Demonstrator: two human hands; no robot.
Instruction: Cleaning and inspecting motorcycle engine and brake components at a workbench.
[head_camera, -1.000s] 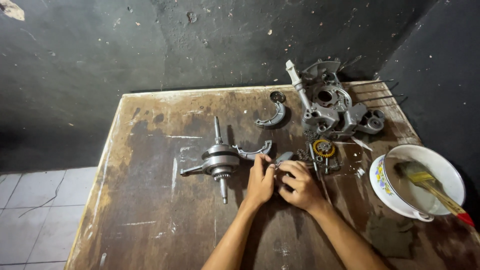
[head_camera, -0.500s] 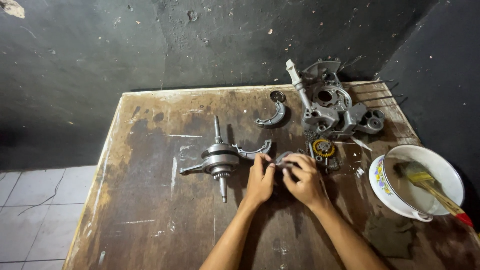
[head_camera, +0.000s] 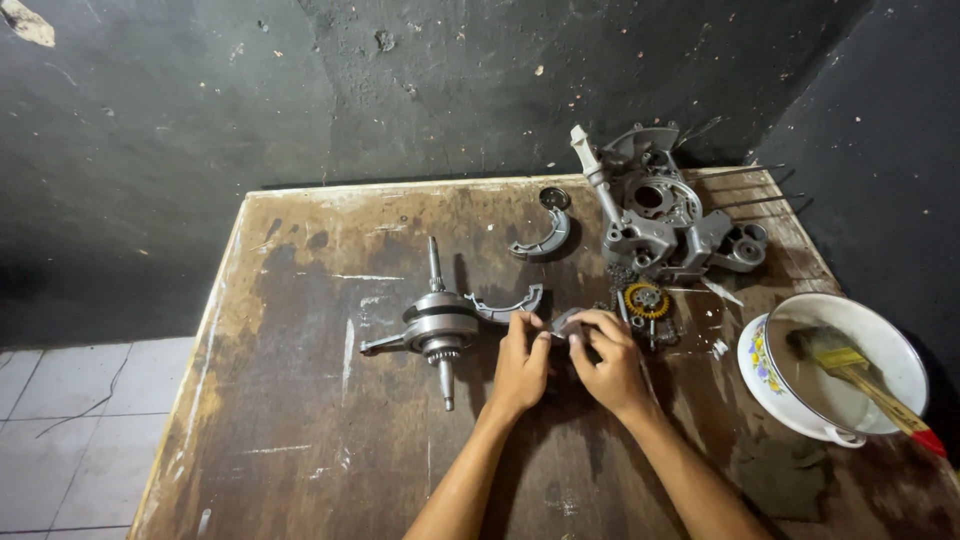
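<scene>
Both my forearms reach up from the bottom edge and draw together toward the middle. My left hand (head_camera: 520, 362) shows its back, fingers curled and thumb pressing in toward the other hand. My right hand (head_camera: 608, 362) lies just beside it, knuckles up, fingers bent and closed in a pinch. The fingertips of both hands meet, wrists straight, sleeves bare.
</scene>
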